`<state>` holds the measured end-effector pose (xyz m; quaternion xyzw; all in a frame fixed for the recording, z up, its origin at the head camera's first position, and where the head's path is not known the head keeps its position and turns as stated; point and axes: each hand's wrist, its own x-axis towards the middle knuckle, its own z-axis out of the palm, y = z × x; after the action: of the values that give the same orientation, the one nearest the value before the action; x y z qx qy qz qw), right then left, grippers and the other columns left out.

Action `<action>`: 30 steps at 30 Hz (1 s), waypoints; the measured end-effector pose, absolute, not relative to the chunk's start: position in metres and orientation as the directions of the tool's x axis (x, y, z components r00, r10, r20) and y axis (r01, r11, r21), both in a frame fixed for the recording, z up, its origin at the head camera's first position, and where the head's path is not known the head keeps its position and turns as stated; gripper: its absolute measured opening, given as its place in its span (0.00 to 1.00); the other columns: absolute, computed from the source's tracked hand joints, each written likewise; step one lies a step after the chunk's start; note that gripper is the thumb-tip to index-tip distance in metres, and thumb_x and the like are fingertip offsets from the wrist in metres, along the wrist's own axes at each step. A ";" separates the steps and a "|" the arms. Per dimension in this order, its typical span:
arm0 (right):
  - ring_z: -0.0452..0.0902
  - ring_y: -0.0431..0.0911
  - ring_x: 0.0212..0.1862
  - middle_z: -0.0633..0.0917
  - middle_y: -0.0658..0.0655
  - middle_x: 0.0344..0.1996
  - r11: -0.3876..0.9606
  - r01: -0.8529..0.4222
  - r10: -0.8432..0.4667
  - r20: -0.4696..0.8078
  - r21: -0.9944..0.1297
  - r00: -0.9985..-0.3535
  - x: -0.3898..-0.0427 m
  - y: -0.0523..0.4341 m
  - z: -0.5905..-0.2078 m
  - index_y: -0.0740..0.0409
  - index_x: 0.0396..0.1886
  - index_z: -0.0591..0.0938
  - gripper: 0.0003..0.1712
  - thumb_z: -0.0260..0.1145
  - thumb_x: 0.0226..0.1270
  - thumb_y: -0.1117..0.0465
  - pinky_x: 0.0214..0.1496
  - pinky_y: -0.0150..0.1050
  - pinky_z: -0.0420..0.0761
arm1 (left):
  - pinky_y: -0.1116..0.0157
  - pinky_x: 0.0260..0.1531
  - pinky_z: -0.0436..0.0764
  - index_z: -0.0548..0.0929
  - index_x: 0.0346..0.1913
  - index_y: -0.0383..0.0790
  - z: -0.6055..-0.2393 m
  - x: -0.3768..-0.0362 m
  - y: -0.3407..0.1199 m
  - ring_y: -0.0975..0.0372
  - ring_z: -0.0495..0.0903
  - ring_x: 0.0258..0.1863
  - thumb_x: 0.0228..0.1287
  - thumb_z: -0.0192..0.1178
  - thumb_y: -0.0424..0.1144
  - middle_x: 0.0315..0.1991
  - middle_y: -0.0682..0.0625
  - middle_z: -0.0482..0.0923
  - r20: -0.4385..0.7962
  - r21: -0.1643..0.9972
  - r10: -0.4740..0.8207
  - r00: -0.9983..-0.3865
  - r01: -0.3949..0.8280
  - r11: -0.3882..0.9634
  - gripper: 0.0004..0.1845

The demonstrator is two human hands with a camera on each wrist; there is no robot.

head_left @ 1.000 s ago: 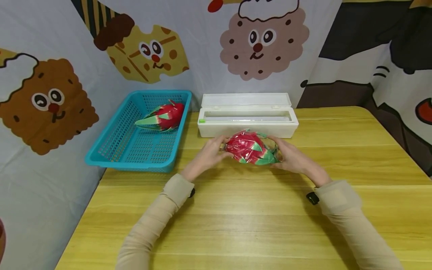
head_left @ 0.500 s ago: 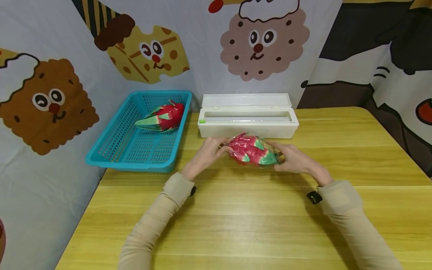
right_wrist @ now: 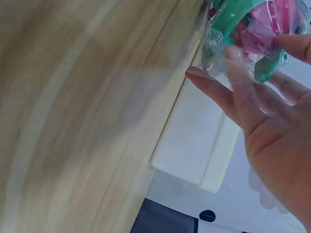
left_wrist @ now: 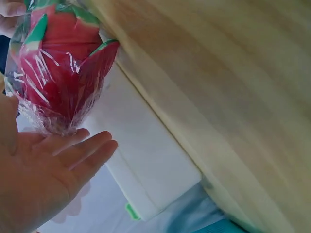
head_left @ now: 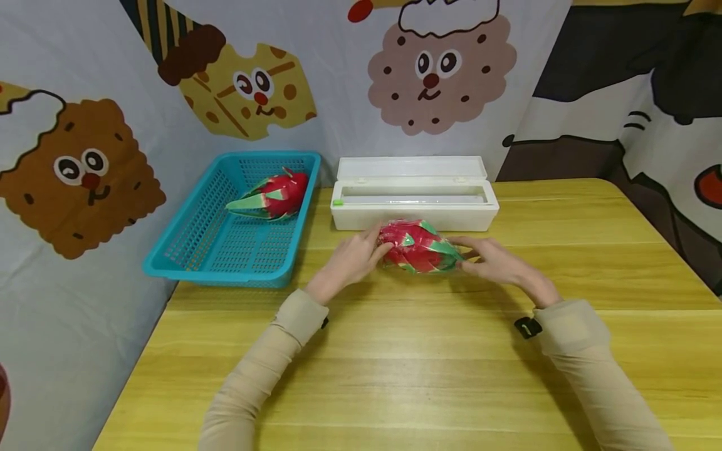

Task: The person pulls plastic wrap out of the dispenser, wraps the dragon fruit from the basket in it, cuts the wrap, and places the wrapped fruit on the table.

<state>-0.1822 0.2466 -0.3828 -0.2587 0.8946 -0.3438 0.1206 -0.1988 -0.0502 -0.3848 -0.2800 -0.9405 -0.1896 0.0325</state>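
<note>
A dragon fruit (head_left: 417, 247), red with green scale tips, lies sideways between both hands in shiny cling film. My left hand (head_left: 356, 257) holds its left end, thumb on the near side and fingers behind. In the left wrist view the left fingers (left_wrist: 90, 153) stretch out under the film-covered tip of the fruit. At the green-tipped end, my right hand (head_left: 492, 260) pinches the fruit and its wrap. Loose crinkled film (right_wrist: 214, 51) gathers at the right fingertips in the right wrist view.
Just behind the fruit stands a white cling film dispenser (head_left: 414, 218), lid raised, its roll inside. To the left, a blue plastic basket (head_left: 217, 275) contains another dragon fruit (head_left: 284, 194). A cartoon-printed cloth (head_left: 338, 94) hangs behind the wooden table (head_left: 395, 369).
The dragon fruit has been turned between the hands, so different scales face up. The right fingers have shifted their grip at the right end. Basket and dispenser stay put.
</note>
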 end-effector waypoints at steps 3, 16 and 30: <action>0.77 0.67 0.54 0.73 0.72 0.61 0.668 -0.381 -0.530 -0.050 -0.639 -0.846 -0.182 0.244 -0.380 0.63 0.69 0.64 0.33 0.59 0.65 0.63 0.50 0.54 0.82 | 0.61 0.38 0.84 0.48 0.75 0.39 -0.388 -0.200 -0.050 0.52 0.83 0.35 0.72 0.45 0.54 0.57 0.37 0.74 0.115 0.398 0.513 -0.850 0.513 0.761 0.37; 0.56 0.62 0.72 0.59 0.63 0.73 0.792 -0.418 -0.437 0.064 -0.445 -0.897 -0.194 0.208 -0.365 0.49 0.76 0.52 0.54 0.67 0.56 0.37 0.64 0.66 0.66 | 0.52 0.65 0.70 0.51 0.75 0.47 -0.389 -0.205 -0.047 0.48 0.65 0.68 0.74 0.42 0.54 0.73 0.42 0.57 0.088 0.472 0.507 -0.858 0.484 0.737 0.32; 0.65 0.63 0.66 0.64 0.62 0.69 0.745 -0.500 -0.495 0.137 -0.440 -0.858 -0.207 0.174 -0.374 0.46 0.71 0.62 0.52 0.74 0.48 0.40 0.58 0.63 0.74 | 0.51 0.50 0.80 0.77 0.57 0.35 -0.368 -0.204 -0.094 0.44 0.77 0.52 0.65 0.57 0.35 0.51 0.39 0.80 0.541 0.072 0.214 -0.813 0.299 0.952 0.18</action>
<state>-0.2069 0.1739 -0.3743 -0.2663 0.9342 -0.2374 -0.0058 -0.2038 -0.0937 -0.3678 -0.1352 -0.9490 -0.0768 0.2743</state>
